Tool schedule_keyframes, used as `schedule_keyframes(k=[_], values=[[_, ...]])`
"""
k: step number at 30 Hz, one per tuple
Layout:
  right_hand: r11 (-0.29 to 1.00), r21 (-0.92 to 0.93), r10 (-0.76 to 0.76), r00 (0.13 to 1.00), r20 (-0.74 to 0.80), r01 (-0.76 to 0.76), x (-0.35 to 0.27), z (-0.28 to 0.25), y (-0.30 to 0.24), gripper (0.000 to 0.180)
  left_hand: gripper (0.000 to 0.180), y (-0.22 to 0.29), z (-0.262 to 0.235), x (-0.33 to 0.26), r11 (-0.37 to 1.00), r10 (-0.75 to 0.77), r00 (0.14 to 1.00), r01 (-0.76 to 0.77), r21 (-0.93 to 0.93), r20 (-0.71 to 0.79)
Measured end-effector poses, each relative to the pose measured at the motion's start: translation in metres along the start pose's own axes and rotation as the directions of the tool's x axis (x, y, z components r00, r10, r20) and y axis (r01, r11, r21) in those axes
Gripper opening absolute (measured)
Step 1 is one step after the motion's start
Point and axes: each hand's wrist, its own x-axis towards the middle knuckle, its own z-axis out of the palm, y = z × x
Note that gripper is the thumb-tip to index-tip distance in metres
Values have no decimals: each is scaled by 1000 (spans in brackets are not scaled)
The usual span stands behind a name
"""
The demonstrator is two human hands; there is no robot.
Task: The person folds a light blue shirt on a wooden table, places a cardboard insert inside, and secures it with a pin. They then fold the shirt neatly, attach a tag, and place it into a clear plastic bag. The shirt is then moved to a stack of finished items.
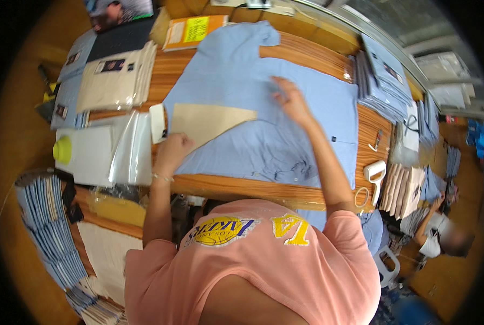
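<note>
Head — left hand [173, 151] at edge of card [205, 122], right hand [292, 102] over shirt [228, 73]

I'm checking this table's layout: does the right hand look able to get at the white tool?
Probably yes: the right hand looks empty, and the white tool lies uncovered on the table, with only the spread blue shirt between them.

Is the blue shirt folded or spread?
Mostly spread out: the shirt lies wide across the table. Whether its near side is folded over the board, I cannot tell.
</note>
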Motion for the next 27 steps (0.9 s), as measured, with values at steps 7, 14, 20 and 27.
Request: schedule_keyframes(k=[7, 14, 20, 27], values=[[437, -852, 496, 868, -40, -289, -9, -129, 153, 43, 50, 57, -21, 223, 890, 352, 462, -435, 138, -814], [337, -920, 500, 866, -4, -199, -35, -151, 166, 14, 50, 89, -9, 238, 978, 202, 662, -172, 116, -722], [529, -771, 290, 929, -229, -355, -82, -194, 89, 14, 35, 56, -36, 182, 801, 298, 582, -584, -133, -756], [774, -2, 614, 750, -246, -633, -246, -218, 36, 25, 34, 4, 10, 17, 827, 447, 558, -556, 85, -699]])
